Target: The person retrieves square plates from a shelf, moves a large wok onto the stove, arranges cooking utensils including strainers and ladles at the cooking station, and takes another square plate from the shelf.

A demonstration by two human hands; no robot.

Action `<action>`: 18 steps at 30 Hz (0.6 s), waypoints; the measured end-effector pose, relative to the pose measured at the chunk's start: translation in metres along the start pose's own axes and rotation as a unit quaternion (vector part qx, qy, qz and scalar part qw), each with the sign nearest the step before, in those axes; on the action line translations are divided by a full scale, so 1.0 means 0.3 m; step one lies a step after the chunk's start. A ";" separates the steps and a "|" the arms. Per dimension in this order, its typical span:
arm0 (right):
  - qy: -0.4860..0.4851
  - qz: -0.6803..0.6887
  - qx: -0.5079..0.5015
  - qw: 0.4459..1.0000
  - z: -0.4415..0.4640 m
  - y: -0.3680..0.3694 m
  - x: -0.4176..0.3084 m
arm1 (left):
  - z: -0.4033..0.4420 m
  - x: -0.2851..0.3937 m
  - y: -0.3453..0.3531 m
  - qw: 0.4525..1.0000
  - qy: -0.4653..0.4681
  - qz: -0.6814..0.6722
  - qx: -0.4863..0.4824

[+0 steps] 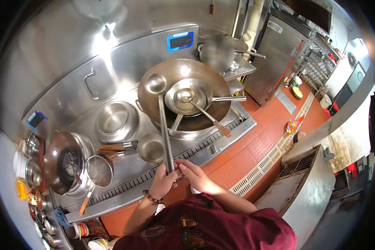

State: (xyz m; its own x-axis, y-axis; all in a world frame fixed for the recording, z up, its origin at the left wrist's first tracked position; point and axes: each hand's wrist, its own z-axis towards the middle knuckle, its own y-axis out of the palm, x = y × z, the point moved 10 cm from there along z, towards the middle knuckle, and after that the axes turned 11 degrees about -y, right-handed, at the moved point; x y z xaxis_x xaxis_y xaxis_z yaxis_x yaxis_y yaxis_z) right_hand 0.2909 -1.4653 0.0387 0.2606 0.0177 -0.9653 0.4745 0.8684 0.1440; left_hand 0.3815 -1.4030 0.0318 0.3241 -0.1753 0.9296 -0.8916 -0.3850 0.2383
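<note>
My left hand (pixel 161 182), with a beaded bracelet (pixel 152 197) at the wrist, is closed round the long metal handle of a ladle (pixel 156 84). The ladle's bowl hangs over the left rim of a large wok (pixel 152 109). My right hand (pixel 198 178) is beside the left, fingers extended and loosely bent by the handle's lower end; it appears to hold nothing. Inside the large wok sit a perforated strainer (pixel 198 88) and a second ladle (pixel 185 96) with a wooden handle end. A metal pot (pixel 150 148) stands just left of the held handle.
Left on the steel counter (pixel 125 162) are a wide metal pot (pixel 114 118), brushes (pixel 112 151), a mesh skimmer (pixel 99 171) and a smaller wok (pixel 62 160). Several seasoning containers (pixel 33 173) line the left edge. A steel cabinet (pixel 271 54) and red tiled floor (pixel 258 143) lie right.
</note>
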 end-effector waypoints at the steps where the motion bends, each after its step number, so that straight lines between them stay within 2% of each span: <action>1: 0.002 0.003 0.015 1.000 0.003 -0.044 -0.007 | 0.043 -0.017 0.039 1.000 -0.015 -0.004 -0.009; 8: 0.013 -0.037 0.121 0.992 0.004 -0.342 0.055 | 0.306 -0.119 0.237 0.997 -0.056 -0.017 -0.045; 12: 0.029 -0.014 0.122 0.992 0.015 -0.459 0.134 | 0.415 -0.168 0.295 0.995 -0.081 -0.032 -0.049; 18: 0.067 0.009 0.096 0.993 0.050 -0.538 0.196 | 0.534 -0.215 0.304 0.995 -0.092 0.018 -0.022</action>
State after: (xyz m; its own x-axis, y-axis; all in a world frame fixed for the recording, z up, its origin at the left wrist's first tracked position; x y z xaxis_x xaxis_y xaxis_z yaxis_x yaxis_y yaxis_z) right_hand 0.2423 -1.6118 -0.0381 0.1619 0.1086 -0.9808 0.6253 0.7577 0.1871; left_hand 0.3300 -1.5719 -0.0514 0.3399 -0.3536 0.8715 -0.9158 -0.3351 0.2212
